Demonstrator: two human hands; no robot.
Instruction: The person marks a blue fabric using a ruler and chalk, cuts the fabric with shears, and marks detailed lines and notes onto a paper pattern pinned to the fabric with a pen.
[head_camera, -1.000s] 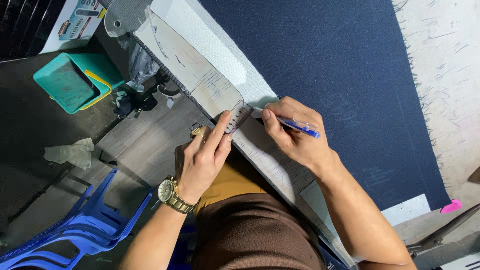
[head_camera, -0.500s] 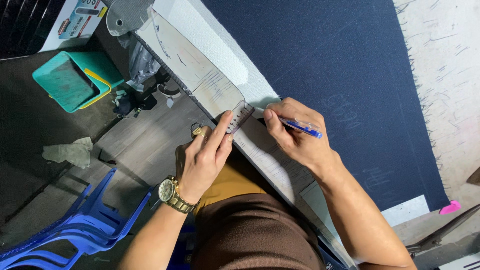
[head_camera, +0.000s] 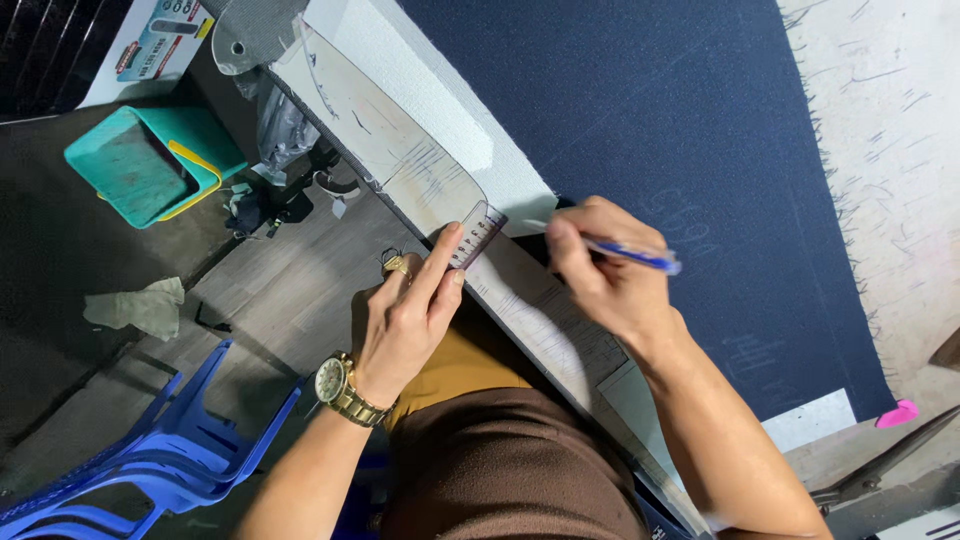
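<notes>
My left hand (head_camera: 412, 310), with a gold watch on its wrist, presses a small clear ruler (head_camera: 478, 232) down with two fingertips at the table's near edge. The ruler lies on a long pale pattern piece (head_camera: 400, 150) that runs along that edge. My right hand (head_camera: 610, 275) holds a blue pen (head_camera: 635, 256) just to the right of the ruler, tip pointing left toward it. Dark navy fabric (head_camera: 640, 120) covers the table beyond both hands.
A teal bin with a yellow one inside it (head_camera: 150, 165) stands on the floor at left. Stacked blue plastic stools (head_camera: 150, 450) sit at lower left, a crumpled cloth (head_camera: 135, 305) near them. A pink chalk piece (head_camera: 897, 413) lies at the table's right edge.
My right hand has lifted slightly and shifted right with the pen. My left hand stays on the ruler.
</notes>
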